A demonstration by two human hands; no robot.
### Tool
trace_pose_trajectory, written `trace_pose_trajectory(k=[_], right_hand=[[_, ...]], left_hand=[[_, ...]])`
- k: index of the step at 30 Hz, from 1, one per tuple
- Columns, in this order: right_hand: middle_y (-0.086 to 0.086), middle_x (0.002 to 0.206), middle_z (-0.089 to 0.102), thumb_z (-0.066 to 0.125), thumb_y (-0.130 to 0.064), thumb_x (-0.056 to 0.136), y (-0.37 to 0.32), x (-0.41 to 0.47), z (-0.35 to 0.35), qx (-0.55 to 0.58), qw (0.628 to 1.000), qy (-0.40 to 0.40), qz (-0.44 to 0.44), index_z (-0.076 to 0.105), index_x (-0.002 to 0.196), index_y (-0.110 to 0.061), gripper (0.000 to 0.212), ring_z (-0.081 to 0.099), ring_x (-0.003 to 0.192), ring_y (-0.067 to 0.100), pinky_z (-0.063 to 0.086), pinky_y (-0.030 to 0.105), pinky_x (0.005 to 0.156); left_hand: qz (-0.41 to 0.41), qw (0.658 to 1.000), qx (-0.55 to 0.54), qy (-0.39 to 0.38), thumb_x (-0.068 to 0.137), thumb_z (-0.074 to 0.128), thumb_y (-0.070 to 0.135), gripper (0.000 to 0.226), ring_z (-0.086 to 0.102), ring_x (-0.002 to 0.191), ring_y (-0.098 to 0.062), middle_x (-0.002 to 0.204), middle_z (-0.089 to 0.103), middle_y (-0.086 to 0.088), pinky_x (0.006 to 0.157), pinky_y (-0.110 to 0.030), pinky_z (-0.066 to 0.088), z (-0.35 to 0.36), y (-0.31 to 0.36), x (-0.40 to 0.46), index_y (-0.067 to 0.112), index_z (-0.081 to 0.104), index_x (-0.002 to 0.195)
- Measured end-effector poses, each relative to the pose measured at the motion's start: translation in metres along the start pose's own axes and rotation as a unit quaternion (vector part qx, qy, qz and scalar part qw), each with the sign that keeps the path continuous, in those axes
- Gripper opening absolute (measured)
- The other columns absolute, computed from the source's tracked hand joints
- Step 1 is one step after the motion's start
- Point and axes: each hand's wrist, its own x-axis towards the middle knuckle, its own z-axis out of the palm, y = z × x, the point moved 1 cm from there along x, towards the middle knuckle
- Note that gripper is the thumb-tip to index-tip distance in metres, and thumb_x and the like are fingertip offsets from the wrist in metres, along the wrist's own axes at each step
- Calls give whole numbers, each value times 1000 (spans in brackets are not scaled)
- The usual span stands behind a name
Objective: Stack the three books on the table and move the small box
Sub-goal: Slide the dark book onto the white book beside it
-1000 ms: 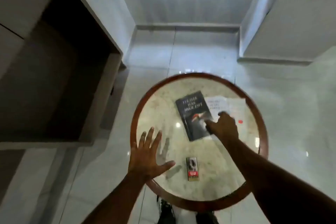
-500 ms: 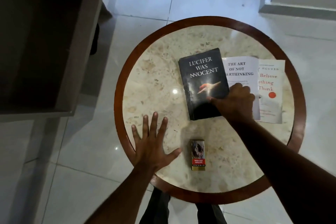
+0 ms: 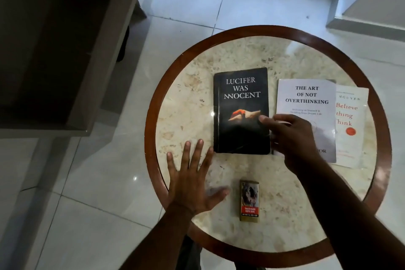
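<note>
Left hand point(image 3: 192, 184) flat, fingers spread, holding nothing, at the table's point(image 3: 219, 245) near-left edge beside the small box point(image 3: 249, 200). Right hand point(image 3: 293, 138) loosely open, fingertips touching the black book's point(image 3: 241, 98) right edge mid-table. White book point(image 3: 306, 98) just beside it overlaps the cream book point(image 3: 350, 116) toward the right edge.

three books point(image 3: 241, 112), one small box point(image 3: 249, 200)

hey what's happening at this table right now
A person stands over a round table with three books on it. The right hand has its fingers on the black book's right edge, beside the white book, which overlaps a cream book. The left hand is spread flat near the small box. Nothing is stacked yet.
</note>
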Motion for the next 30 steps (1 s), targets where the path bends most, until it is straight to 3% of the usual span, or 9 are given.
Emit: trace_pose_trajectory(k=[3,8,12,15,16,17,21,26,30], right_hand=[[1,68,64,84,-13,77,-4,14,14,-70,996,-4,-45,74,84,-8,13,65,75,28,61,57,81],[23,96,75,85,-14,78,-22,37,38,-60,997,10,-42,73,106,-1,33,75,95,42,62,60,83],[11,97,73,87,-16,79,-33,53,55,-85,994,42,-47,75,106,-5,32,73,95,30,62,40,88],[-3,79,68,86,-21,77,-36,54,64,-122,987,76,-71,72,78,-19,14,69,78,16,49,8,60],[-7,72,66,85,-23,76,-37,53,66,-137,984,82,-82,68,69,-19,19,67,71,10,41,4,50],[-8,69,66,84,-24,75,-38,53,70,-153,980,85,-92,67,65,-18,20,65,67,8,40,7,49],[-2,77,66,79,-28,78,-35,52,77,-203,967,108,-110,69,79,-18,14,61,75,19,42,24,71],[4,101,76,77,-36,86,-31,40,76,-230,955,110,-149,74,104,-15,29,69,94,22,46,27,78],[-4,98,72,73,-41,86,-20,8,42,-174,948,191,-186,70,106,-21,28,66,101,22,42,29,79]], left_hand=[[-3,1000,1,-1,79,24,94,113,1,160,-35,174,8,-10,118,-74,3,1,-1,0,23,4,164],[-11,1000,0,-6,78,22,96,117,4,161,-35,175,6,-9,119,-75,5,6,-2,1,21,-2,165],[-10,1000,-8,1,77,23,97,117,3,161,-35,175,4,-7,119,-75,4,8,-2,1,24,-1,165],[-8,1000,-8,4,77,25,96,117,4,161,-35,176,6,-7,119,-75,4,8,-2,0,24,2,166],[-8,1000,-6,4,77,25,97,117,4,161,-35,176,6,-7,119,-75,4,9,-3,0,24,3,166],[-8,1000,-3,3,77,25,97,117,4,161,-35,175,7,-7,119,-76,5,8,-3,0,24,4,166],[-8,1000,14,-3,77,25,97,116,8,161,-37,175,9,-9,119,-77,8,9,-4,1,23,12,166],[-3,1000,20,2,77,26,96,110,8,160,-39,175,9,-9,119,-77,8,10,-4,1,31,11,165],[0,999,23,25,77,30,96,111,5,160,-38,175,10,-10,119,-75,3,12,-6,-1,30,14,165]])
